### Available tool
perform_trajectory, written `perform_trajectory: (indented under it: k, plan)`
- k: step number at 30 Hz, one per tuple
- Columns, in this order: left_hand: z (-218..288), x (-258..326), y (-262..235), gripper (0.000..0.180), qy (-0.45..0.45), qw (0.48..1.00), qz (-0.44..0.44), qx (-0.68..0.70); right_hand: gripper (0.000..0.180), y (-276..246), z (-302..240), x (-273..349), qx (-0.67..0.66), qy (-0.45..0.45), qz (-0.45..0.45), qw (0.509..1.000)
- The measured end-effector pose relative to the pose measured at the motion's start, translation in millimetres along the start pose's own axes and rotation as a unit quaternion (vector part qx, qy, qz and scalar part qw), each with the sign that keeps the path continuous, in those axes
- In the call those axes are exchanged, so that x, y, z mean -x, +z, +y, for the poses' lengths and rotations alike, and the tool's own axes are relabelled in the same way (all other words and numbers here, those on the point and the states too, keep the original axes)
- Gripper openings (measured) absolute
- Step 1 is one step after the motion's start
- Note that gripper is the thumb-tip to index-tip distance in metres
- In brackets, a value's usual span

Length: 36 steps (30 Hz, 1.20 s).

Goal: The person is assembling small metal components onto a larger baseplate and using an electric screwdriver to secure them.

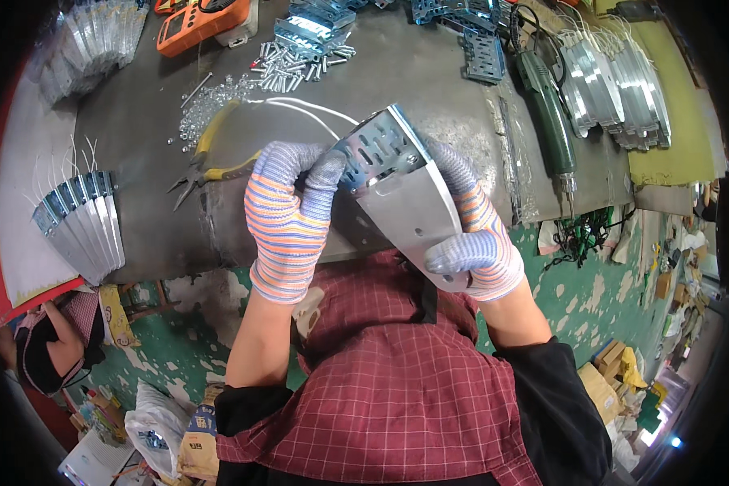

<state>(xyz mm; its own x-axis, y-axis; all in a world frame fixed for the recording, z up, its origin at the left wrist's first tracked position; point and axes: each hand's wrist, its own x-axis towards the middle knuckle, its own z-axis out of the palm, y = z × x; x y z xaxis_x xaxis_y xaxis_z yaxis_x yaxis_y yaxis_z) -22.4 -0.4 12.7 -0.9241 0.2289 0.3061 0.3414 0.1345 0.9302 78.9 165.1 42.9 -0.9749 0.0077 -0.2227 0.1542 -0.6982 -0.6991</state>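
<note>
What seems most likely to go wrong is a slip: the silver metal plate (417,219) is smooth-looking and tilted, held up by gloved hands over the near edge of the workbench (397,49), so if the right grip loosened it could swing or drop toward the apron (405,397) at six o'clock. The white wires (271,100) trail from the slotted bracket (385,150) toward ten or eleven o'clock and end close to the yellow-handled pliers (215,134); turning the piece could snag or tug them there, or sweep some clear beads (215,105) away. Pressing the bracket unevenly might also bend it or set it askew on the plate; whether it is fastened cannot be told.

The plate lies between the two hands, slanting from eleven o'clock, where the bracket sits, to five o'clock. The left hand (287,215) is at nine o'clock of it, thumb and fingers drawn close together at the bracket's left edge; how firmly they pinch cannot be told. The right hand (482,243), between three and four o'clock, holds the plate, its thumb across the lower face and its fingers around the far edge. The screws (300,71) lie at eleven o'clock and the green power screwdriver (547,113) at two, both clear of the hands.
</note>
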Motion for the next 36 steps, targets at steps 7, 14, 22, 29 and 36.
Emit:
perform_trajectory:
  k: [7,14,22,29,36]
  plan:
    - [-1,-3,-12,0.015,0.14,0.974,-0.024,-0.179,0.099,8,-4,-3,-0.018,0.022,-0.002,1.0]
    - [-9,3,-11,0.014,0.071,0.991,-0.002,-0.113,0.102,4,1,-2,0.073,0.038,-0.007,0.997]
    - [-7,6,-10,0.015,0.025,0.995,-0.003,-0.091,0.098,6,1,-3,0.127,-0.008,-0.02,0.992]
    - [-14,6,-11,0.013,0.102,0.985,0.002,-0.139,0.094,-1,6,-1,0.235,-0.057,-0.046,0.969]
    - [-15,5,-6,0.012,0.099,0.981,-0.035,-0.163,0.077,0,5,5,0.323,-0.073,-0.041,0.943]
